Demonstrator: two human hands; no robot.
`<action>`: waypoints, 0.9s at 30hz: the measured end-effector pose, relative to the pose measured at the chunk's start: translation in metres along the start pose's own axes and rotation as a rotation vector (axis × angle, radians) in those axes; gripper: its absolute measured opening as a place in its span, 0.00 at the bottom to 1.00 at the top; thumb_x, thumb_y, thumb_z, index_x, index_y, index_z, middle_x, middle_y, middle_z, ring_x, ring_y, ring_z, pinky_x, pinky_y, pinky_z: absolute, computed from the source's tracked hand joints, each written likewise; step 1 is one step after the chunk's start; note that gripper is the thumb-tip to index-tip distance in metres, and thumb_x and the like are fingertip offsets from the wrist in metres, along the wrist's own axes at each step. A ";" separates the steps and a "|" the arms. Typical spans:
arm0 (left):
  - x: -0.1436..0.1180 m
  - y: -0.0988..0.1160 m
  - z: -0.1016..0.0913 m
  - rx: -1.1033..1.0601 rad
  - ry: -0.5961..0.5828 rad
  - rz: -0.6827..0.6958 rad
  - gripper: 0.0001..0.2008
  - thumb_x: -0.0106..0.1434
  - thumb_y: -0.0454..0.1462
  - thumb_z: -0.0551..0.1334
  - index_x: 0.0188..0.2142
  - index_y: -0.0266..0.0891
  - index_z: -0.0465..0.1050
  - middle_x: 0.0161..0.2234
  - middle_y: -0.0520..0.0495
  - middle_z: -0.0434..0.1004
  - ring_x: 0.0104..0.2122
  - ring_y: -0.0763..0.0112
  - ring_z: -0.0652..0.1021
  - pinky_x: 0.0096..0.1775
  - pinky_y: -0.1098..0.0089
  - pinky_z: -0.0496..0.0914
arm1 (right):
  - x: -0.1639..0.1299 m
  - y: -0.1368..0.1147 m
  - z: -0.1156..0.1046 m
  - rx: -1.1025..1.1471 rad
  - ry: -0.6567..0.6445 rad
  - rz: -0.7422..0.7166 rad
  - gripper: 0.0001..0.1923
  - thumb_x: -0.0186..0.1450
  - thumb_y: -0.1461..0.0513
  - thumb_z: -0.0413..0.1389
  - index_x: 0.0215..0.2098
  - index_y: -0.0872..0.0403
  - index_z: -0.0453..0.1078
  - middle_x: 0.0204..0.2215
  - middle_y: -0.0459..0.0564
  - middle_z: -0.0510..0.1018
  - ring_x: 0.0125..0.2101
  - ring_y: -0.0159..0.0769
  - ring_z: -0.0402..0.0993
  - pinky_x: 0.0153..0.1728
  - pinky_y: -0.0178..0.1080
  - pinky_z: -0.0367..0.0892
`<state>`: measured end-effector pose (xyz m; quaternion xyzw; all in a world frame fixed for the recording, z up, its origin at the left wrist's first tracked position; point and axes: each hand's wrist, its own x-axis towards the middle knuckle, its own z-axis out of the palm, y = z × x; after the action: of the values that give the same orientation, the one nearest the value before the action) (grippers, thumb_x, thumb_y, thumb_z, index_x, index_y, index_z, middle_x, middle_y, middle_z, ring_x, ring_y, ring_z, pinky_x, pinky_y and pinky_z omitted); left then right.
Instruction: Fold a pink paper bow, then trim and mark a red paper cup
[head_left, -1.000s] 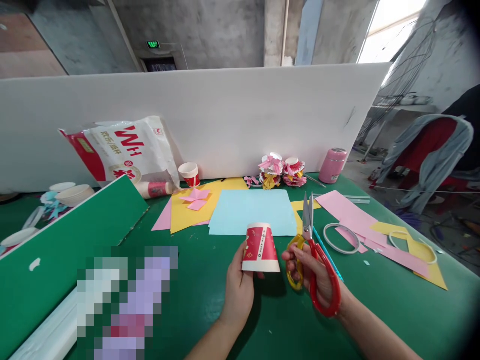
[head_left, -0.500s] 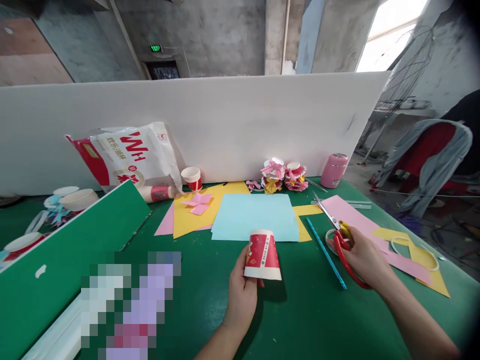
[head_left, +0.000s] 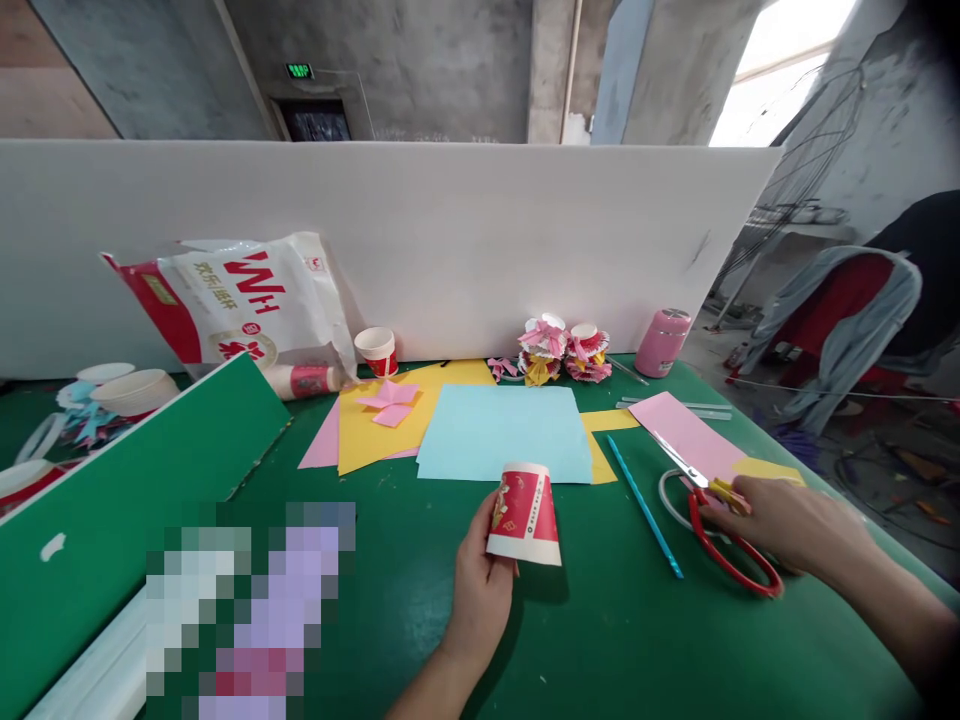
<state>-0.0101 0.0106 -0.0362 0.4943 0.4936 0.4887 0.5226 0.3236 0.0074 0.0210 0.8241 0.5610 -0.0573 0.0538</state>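
Red paper cup (head_left: pixel 523 515) (held upside down) sits pinched in the left hand (head_left: pixel 480 590); the right hand (head_left: pixel 795 525) grips red-handled scissors (head_left: pixel 716 520) lying on the green table (head_left: pixel 600 640).

Printed paper cup (head_left: pixel 524 515) — glossy; scissors (head_left: pixel 718 525) with metal blades, shiny plastic handles; matt green table (head_left: pixel 615 640).

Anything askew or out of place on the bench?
Mostly craft clutter. One red paper cup lies on its side by the white-and-red bag, while another cup stands upright. The left hand holds a cup upside down.
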 end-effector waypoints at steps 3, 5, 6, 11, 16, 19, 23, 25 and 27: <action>-0.001 0.001 -0.001 0.023 -0.005 0.000 0.29 0.58 0.49 0.57 0.55 0.36 0.58 0.50 0.35 0.68 0.41 0.58 0.73 0.26 0.70 0.71 | -0.002 -0.027 -0.012 0.040 0.069 -0.073 0.16 0.61 0.48 0.48 0.28 0.50 0.66 0.23 0.53 0.76 0.24 0.47 0.73 0.19 0.39 0.54; -0.002 0.003 -0.001 0.045 -0.012 0.037 0.27 0.58 0.46 0.57 0.54 0.36 0.59 0.51 0.35 0.68 0.47 0.56 0.71 0.30 0.69 0.72 | 0.002 -0.051 -0.009 0.121 0.100 -0.176 0.09 0.61 0.55 0.50 0.31 0.52 0.66 0.25 0.52 0.77 0.26 0.44 0.73 0.21 0.37 0.55; -0.003 0.005 -0.001 0.060 -0.017 0.063 0.26 0.59 0.44 0.57 0.54 0.36 0.60 0.51 0.36 0.68 0.48 0.56 0.70 0.33 0.69 0.73 | 0.005 -0.062 -0.005 0.142 0.093 -0.210 0.08 0.61 0.57 0.50 0.35 0.52 0.65 0.28 0.51 0.77 0.29 0.43 0.74 0.23 0.37 0.56; -0.005 0.009 -0.002 0.197 -0.042 0.183 0.23 0.59 0.37 0.55 0.54 0.35 0.60 0.51 0.36 0.70 0.48 0.59 0.73 0.39 0.67 0.73 | 0.030 -0.092 0.023 0.164 0.051 -0.208 0.14 0.58 0.64 0.51 0.42 0.59 0.64 0.28 0.56 0.77 0.32 0.48 0.74 0.26 0.38 0.57; -0.002 0.003 -0.007 0.382 -0.006 0.313 0.23 0.59 0.32 0.52 0.54 0.34 0.61 0.50 0.36 0.71 0.47 0.59 0.74 0.43 0.64 0.71 | 0.040 -0.086 0.022 0.243 0.029 -0.208 0.20 0.53 0.65 0.53 0.45 0.60 0.63 0.25 0.52 0.74 0.29 0.46 0.73 0.26 0.38 0.58; -0.002 0.000 -0.009 0.393 0.005 0.321 0.24 0.57 0.31 0.53 0.55 0.36 0.62 0.50 0.38 0.72 0.47 0.59 0.73 0.46 0.62 0.69 | 0.031 -0.083 0.010 0.389 0.020 -0.276 0.25 0.56 0.64 0.49 0.53 0.55 0.57 0.22 0.43 0.70 0.24 0.38 0.71 0.27 0.37 0.61; -0.003 0.002 -0.008 0.431 0.015 0.348 0.24 0.58 0.30 0.53 0.55 0.38 0.63 0.50 0.39 0.73 0.47 0.59 0.74 0.45 0.62 0.69 | 0.015 -0.086 -0.001 1.217 0.003 -0.349 0.16 0.57 0.61 0.49 0.44 0.48 0.62 0.20 0.40 0.63 0.21 0.34 0.68 0.25 0.36 0.63; -0.003 0.003 -0.008 0.437 0.022 0.359 0.24 0.57 0.30 0.54 0.55 0.39 0.63 0.49 0.39 0.73 0.46 0.58 0.74 0.45 0.63 0.70 | 0.010 -0.088 -0.003 1.596 -0.020 -0.294 0.07 0.57 0.60 0.49 0.35 0.47 0.64 0.19 0.41 0.65 0.24 0.36 0.70 0.27 0.38 0.65; -0.003 0.003 -0.009 0.435 0.033 0.363 0.25 0.57 0.29 0.54 0.55 0.39 0.64 0.49 0.40 0.73 0.46 0.59 0.74 0.45 0.63 0.70 | 0.006 -0.091 -0.002 1.783 -0.040 -0.241 0.05 0.58 0.58 0.48 0.32 0.47 0.64 0.23 0.45 0.71 0.33 0.40 0.74 0.31 0.40 0.66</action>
<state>-0.0188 0.0076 -0.0335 0.6672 0.4984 0.4651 0.3002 0.2416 0.0468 0.0202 0.4940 0.3899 -0.4910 -0.6024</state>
